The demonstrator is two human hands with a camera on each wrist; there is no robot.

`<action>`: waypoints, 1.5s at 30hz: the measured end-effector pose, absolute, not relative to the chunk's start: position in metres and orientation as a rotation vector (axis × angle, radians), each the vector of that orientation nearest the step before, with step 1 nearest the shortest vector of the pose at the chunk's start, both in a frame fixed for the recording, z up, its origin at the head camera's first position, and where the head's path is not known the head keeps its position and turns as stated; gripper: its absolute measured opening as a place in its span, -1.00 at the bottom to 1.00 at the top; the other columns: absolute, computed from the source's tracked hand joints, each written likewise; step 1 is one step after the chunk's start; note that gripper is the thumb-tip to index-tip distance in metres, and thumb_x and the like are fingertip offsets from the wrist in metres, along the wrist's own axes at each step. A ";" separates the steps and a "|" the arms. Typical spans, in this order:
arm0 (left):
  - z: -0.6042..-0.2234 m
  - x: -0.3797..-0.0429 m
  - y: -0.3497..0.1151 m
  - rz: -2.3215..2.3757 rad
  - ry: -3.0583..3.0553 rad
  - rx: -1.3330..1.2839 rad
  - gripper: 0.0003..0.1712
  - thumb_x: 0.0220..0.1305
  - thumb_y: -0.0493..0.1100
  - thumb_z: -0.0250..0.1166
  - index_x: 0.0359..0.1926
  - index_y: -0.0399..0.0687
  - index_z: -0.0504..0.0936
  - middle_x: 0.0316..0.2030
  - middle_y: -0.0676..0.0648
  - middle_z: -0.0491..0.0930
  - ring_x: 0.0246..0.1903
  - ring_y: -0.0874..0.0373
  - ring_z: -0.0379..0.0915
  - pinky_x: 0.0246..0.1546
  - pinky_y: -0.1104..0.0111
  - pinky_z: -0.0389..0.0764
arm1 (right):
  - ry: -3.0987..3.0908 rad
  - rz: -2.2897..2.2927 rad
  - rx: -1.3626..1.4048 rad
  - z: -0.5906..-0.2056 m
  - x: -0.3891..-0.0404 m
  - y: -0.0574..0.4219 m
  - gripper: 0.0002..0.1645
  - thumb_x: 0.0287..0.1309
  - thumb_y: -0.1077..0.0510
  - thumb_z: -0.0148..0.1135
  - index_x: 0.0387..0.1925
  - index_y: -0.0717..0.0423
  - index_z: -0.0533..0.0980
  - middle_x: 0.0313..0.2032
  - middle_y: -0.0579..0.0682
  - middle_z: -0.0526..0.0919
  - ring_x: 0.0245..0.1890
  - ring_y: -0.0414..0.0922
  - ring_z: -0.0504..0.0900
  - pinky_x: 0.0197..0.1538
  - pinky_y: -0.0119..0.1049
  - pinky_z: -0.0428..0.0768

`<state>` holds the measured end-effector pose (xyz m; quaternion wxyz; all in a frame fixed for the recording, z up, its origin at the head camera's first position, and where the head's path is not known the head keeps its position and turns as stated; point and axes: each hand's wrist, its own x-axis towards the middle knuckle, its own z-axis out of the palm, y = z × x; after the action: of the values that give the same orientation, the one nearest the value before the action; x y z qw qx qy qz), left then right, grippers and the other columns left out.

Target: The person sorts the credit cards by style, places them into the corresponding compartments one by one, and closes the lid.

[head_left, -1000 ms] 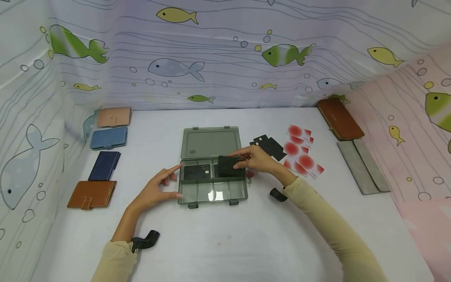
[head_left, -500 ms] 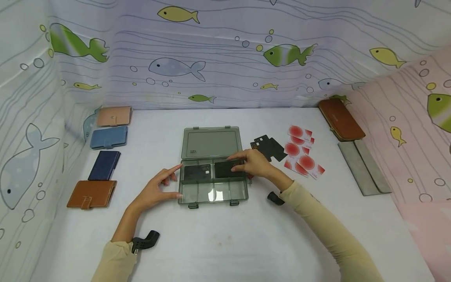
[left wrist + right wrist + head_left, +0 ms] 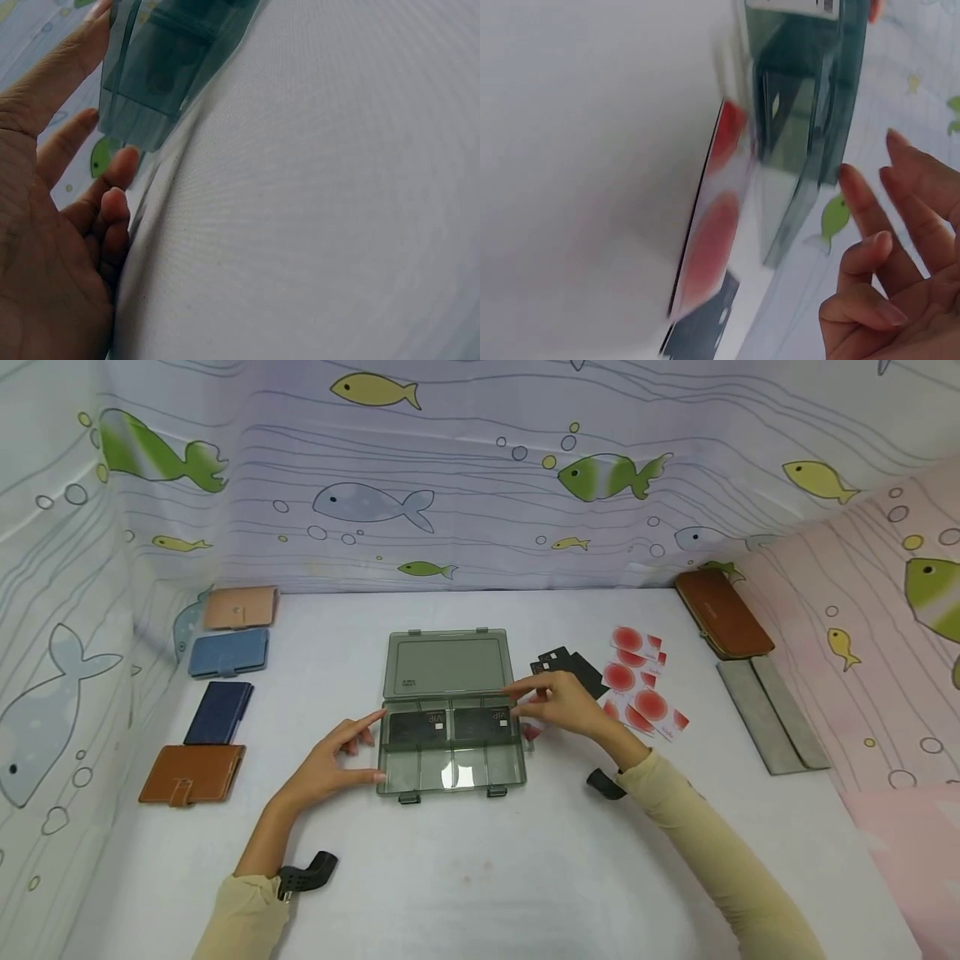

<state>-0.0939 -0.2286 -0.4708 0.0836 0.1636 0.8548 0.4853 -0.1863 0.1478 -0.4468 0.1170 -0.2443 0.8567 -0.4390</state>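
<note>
A translucent grey-green divided plastic box point(image 3: 468, 766) stands on the table with its lid point(image 3: 450, 664) folded back. Two black VIP cards lie in its far row: a left card point(image 3: 416, 727) and a right card point(image 3: 482, 725). My left hand point(image 3: 326, 764) spans the box's left side, thumb and index fingertip touching it, other fingers loosely bent. My right hand point(image 3: 566, 702) is at the box's right edge, fingers apart and nothing held. In the right wrist view a fingertip point(image 3: 847, 176) meets or nearly meets the box corner. Loose black cards point(image 3: 585, 672) lie partly behind that hand.
Red-and-white cards point(image 3: 651, 703) spread out to the right of the black ones. A brown wallet point(image 3: 725, 614) and a grey folded case point(image 3: 772, 714) lie far right. Along the left are pink point(image 3: 242, 608), light blue point(image 3: 229, 653), navy point(image 3: 217, 713) and brown point(image 3: 192, 774) cases.
My right hand lowered a black card into the far right part of the box and let it go, then drew back to the right. The left hand stayed at the box's side.
</note>
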 end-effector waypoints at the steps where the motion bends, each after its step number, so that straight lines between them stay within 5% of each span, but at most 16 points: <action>1: -0.475 -0.095 -0.230 1.447 2.555 0.488 0.01 -0.02 -0.32 0.55 0.46 -0.20 0.29 -0.18 -0.25 0.38 -0.31 -0.05 0.07 -0.24 0.22 0.19 | 2.512 -1.308 -0.700 -0.447 -0.187 0.153 -0.63 0.10 0.25 0.44 -0.01 0.11 0.70 -0.23 0.04 0.77 -0.50 -0.11 0.35 -0.45 -0.40 0.25; 8: -0.501 -0.100 -0.240 1.439 2.567 0.480 0.05 -0.01 -0.19 0.58 0.49 0.12 0.27 -0.14 -0.07 0.38 -0.31 0.12 0.07 -0.24 0.29 0.18 | 2.529 -1.336 -0.470 -0.448 -0.203 0.198 -0.57 0.12 0.21 0.44 0.06 0.17 0.66 -0.19 0.12 0.74 -0.44 -0.09 0.39 -0.45 -0.40 0.33; 18: -0.504 -0.100 -0.241 1.448 2.556 0.456 0.03 0.00 -0.15 0.58 0.49 0.14 0.29 -0.15 -0.06 0.37 -0.31 0.12 0.08 -0.25 0.30 0.19 | 2.607 -1.169 -0.284 -0.473 -0.237 0.242 -0.44 0.13 0.14 0.45 0.19 0.10 0.58 -0.09 0.13 0.67 -0.34 -0.06 0.40 -0.41 -0.41 0.36; 24: -0.500 -0.099 -0.239 1.460 2.551 0.471 0.04 -0.02 -0.18 0.58 0.49 0.10 0.29 -0.14 -0.08 0.38 -0.31 0.10 0.08 -0.25 0.28 0.19 | 2.633 -1.095 -0.333 -0.477 -0.251 0.236 -0.43 0.12 0.11 0.46 0.20 0.05 0.58 -0.11 0.10 0.64 -0.29 -0.03 0.39 -0.39 -0.34 0.35; 39: -0.503 -0.101 -0.239 1.435 2.553 0.460 0.06 -0.02 -0.15 0.59 0.49 0.20 0.27 -0.14 -0.04 0.37 -0.30 0.12 0.10 -0.24 0.31 0.20 | 2.643 -0.915 -0.537 -0.474 -0.264 0.204 -0.39 -0.06 0.13 0.57 0.07 0.18 0.60 -0.05 0.13 0.52 -0.03 0.06 0.47 0.17 0.01 0.42; 45: -0.502 -0.101 -0.239 1.425 2.565 0.467 0.06 -0.01 -0.15 0.59 0.50 0.19 0.27 -0.14 -0.06 0.37 -0.31 0.12 0.09 -0.25 0.31 0.19 | 2.620 -0.821 -0.512 -0.472 -0.263 0.205 -0.43 -0.10 0.11 0.60 -0.06 0.20 0.53 -0.13 0.12 0.52 -0.10 0.04 0.46 0.09 -0.03 0.44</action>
<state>-0.1010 -0.2395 -0.5022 0.0850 0.1566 0.8602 0.4777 -0.2632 0.2047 -0.4716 0.1732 -0.1807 0.9238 -0.2896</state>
